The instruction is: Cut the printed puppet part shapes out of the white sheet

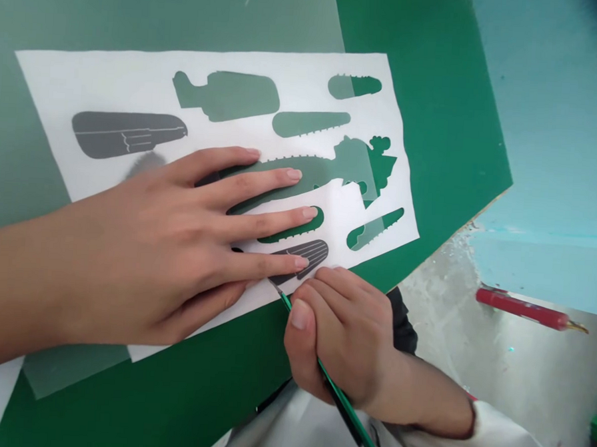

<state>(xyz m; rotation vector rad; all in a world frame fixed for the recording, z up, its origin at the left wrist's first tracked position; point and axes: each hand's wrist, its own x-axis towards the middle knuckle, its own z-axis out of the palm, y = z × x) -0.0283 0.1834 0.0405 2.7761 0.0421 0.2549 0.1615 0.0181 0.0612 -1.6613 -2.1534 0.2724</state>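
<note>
My left hand [178,224] lies flat with its fingers spread, pressing on a white paper sheet [50,84]. Several shapes have been cut out of this sheet, and green shows through the holes. Under my little finger is a dark grey printed shape with pale lines [320,251]. My right hand [345,333] is closed around a slim green craft knife [340,392]. The knife's thin metal tip touches the paper at the lower edge of that grey shape, close to my left thumb. Another dark grey printed shape [126,134] lies at the sheet's left.
Beneath the paper lies a translucent sheet [189,11] on a green table top [434,110]. The table's edge runs down the right side. Beyond it are a pale blue surface [547,150] and a grey floor with a red cylindrical object [524,310].
</note>
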